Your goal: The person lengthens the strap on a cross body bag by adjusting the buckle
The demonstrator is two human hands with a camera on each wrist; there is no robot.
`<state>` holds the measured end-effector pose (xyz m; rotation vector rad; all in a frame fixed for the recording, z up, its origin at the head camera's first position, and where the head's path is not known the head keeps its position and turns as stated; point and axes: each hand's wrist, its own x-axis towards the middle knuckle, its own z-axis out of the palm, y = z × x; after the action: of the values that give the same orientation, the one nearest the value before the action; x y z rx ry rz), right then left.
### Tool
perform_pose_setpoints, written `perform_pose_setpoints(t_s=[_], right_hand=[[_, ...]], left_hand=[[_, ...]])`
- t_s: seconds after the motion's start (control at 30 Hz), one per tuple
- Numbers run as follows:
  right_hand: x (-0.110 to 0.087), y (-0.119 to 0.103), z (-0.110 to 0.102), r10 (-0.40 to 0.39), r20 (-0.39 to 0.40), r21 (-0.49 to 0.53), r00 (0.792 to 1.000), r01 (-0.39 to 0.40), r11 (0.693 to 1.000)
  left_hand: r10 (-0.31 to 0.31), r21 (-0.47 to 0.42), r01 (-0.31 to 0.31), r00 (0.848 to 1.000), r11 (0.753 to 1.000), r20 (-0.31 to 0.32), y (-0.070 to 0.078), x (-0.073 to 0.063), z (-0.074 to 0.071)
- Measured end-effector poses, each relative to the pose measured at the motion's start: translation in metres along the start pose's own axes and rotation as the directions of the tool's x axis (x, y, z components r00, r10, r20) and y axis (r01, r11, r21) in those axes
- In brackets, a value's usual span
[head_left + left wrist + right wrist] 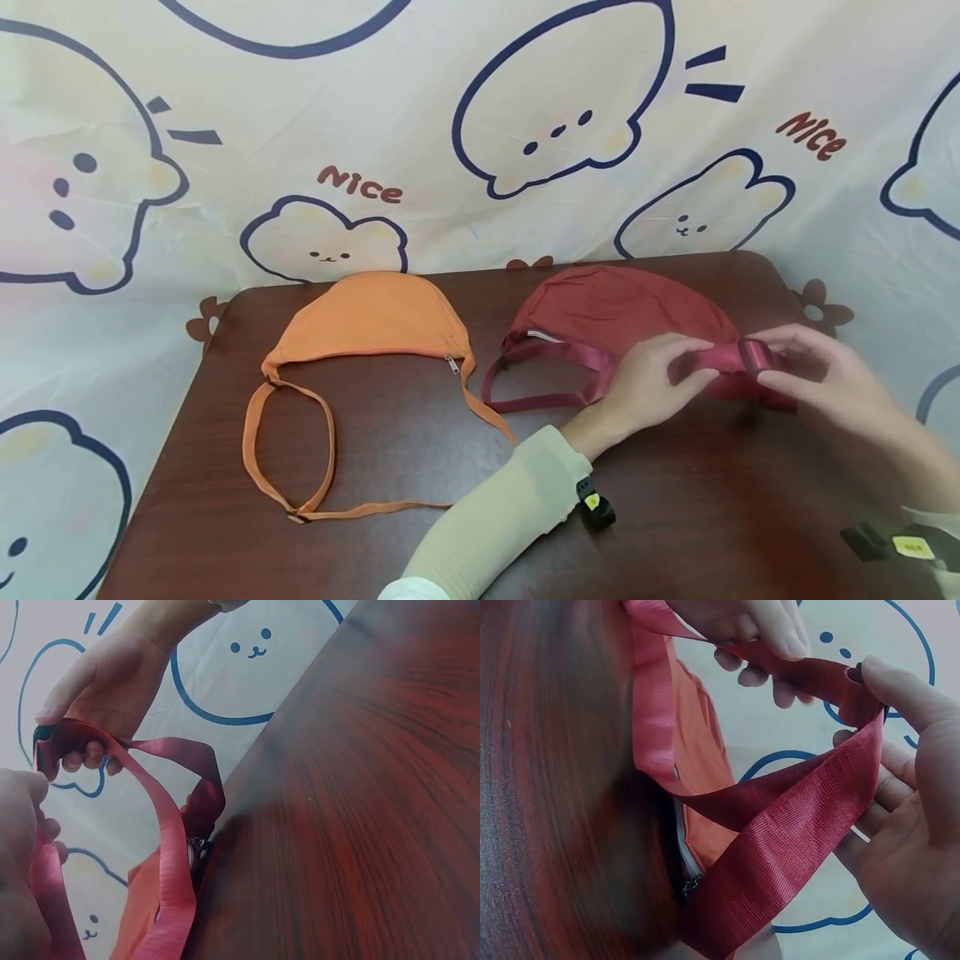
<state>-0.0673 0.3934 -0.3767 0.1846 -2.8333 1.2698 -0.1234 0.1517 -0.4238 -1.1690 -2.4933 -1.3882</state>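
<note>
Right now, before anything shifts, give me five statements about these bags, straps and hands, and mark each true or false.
1. The left hand pinches a shiny dark-red woven strap. True.
2. The right hand holds nothing. False: it grips the dark-red strap at a dark slider buckle.
3. In the head view, the orange half-moon fabric bag lies left of the red half-moon fabric bag. True.
4. The narrow orange fabric strap is wrapped around the red bag. False: it lies looped on the brown wood-grain tabletop.
5. The orange bag has a silver zipper pull. True.

Soft, hazy glare on tabletop (pixel 352 795)
</note>
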Motion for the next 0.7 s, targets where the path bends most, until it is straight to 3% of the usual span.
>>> perform_pose_setpoints(t_s=[0.53,0.7], right_hand=[[0.0006,0.0071,0.0051,-0.094,0.023,0.052,0.995,0.093,0.994],[0.0016,0.0066,0.0072,-0.088,0.014,0.065,0.996,0.087,0.994]], left_hand=[[0.084,0.151,-0.090,0.995,0.984,0.045,0.0022,0.0007,0.0013],[0.074,0.148,-0.079,0.996,0.986,0.043,0.0034,0.0005,0.0017]])
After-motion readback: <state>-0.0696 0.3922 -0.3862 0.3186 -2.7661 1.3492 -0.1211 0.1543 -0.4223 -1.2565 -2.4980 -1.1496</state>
